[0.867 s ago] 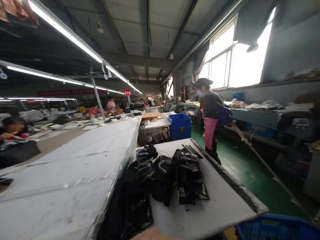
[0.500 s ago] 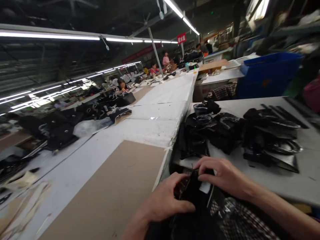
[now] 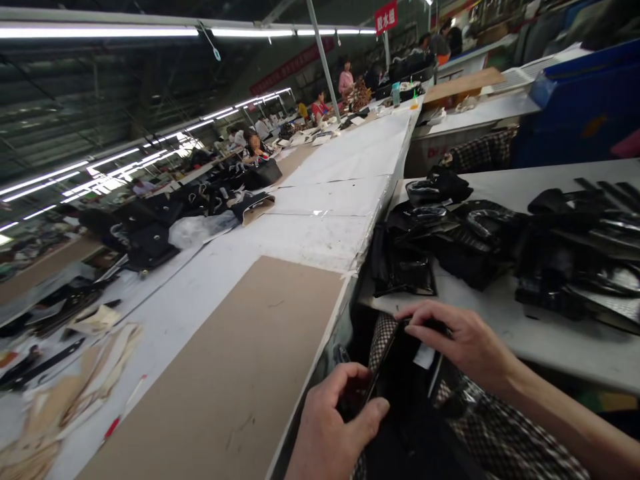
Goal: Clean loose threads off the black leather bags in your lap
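A black bag piece (image 3: 400, 373) with a checked lining (image 3: 480, 433) lies in front of me at the bottom of the view. My left hand (image 3: 333, 427) grips its near edge, thumb pressed on top. My right hand (image 3: 457, 340) curls over its far edge, fingers pinched on the black material by a small white label (image 3: 425, 357). Just beyond, a pile of black glossy bag parts (image 3: 500, 240) covers a white side table (image 3: 550, 340).
A long white workbench (image 3: 325, 207) with a brown board (image 3: 235, 373) runs away on the left. Black bags (image 3: 150, 233) and paper scraps (image 3: 75, 373) lie further left. A blue crate (image 3: 575, 113) stands at the back right. Several people sit at the far benches.
The view swung from a standing person in the aisle down to my lap. Both hands came into view holding the black piece; since then the left hand slid lower and nearer.
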Demonstrator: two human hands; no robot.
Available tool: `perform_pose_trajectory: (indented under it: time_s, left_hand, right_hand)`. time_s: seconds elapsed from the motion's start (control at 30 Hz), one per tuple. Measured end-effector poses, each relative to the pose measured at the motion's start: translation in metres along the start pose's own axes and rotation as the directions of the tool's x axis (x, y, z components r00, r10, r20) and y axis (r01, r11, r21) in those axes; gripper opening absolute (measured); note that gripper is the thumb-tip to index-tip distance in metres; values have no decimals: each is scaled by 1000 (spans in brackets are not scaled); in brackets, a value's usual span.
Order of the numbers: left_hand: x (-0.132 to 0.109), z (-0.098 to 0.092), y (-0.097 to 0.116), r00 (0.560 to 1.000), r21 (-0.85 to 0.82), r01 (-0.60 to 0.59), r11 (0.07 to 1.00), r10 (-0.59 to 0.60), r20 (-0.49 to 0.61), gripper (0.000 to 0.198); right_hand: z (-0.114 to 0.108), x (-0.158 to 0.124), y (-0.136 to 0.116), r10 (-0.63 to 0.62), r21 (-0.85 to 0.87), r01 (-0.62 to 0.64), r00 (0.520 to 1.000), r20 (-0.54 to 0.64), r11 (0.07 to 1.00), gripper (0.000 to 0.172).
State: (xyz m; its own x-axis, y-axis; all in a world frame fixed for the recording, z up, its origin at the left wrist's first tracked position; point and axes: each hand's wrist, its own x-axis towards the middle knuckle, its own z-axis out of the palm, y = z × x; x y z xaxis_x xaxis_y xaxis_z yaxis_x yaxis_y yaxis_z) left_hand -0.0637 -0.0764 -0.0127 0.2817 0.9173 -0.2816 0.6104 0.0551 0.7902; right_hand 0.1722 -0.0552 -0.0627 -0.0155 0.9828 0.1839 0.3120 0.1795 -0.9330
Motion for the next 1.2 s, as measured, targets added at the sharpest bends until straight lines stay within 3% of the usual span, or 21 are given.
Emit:
perform_pose_trajectory:
  time_s: [0.1, 0.23, 0.37, 0.57, 0.73, 0.83, 0.87, 0.93, 1.07, 1.2]
  left_hand:
    - [-1, 3, -14, 997, 59, -67, 996, 69, -33, 18]
    - [0, 3, -33, 950, 172, -286, 943, 302, -79, 21]
    - [3, -1, -39, 853, 279, -462, 842, 508, -120, 23]
    - [13, 3, -39, 692, 411, -621, 667, 713, -112, 20]
    - [18, 6, -37, 519, 557, -690, 463, 852, -67, 22]
    - [18, 3, -32, 467, 625, -693, 358, 884, 11, 22]
    - [18, 1, -29, 473, 637, -690, 345, 881, 35, 19]
    - [18, -2, -23, 524, 660, -661, 357, 849, 66, 8]
    - [19, -6, -9, 667, 733, -566, 377, 732, 138, 23]
    - [26, -3, 1, 732, 807, -503, 309, 649, 208, 9]
  right_hand:
    - [4, -2, 1, -24, -30, 24, 999, -27, 999, 19]
    - [6, -6, 4, -32, -39, 29, 997, -71, 999, 16]
    - [9, -7, 7, -30, -14, 29, 995, -97, 999, 15]
    - [12, -5, 9, -18, 14, 20, 988, -155, 1000, 14]
    - [15, -4, 8, -9, 12, 11, 983, -182, 1000, 15]
    - [19, -4, 7, 2, 13, 1, 981, -195, 1000, 14]
    - [21, -4, 7, 5, 14, -2, 980, -201, 1000, 14]
    - [24, -4, 6, 10, 19, -6, 977, -213, 1000, 14]
    - [29, -3, 4, 3, 19, 1, 976, -219, 1000, 14]
    - [33, -2, 0, -14, 20, 18, 979, -203, 1000, 13]
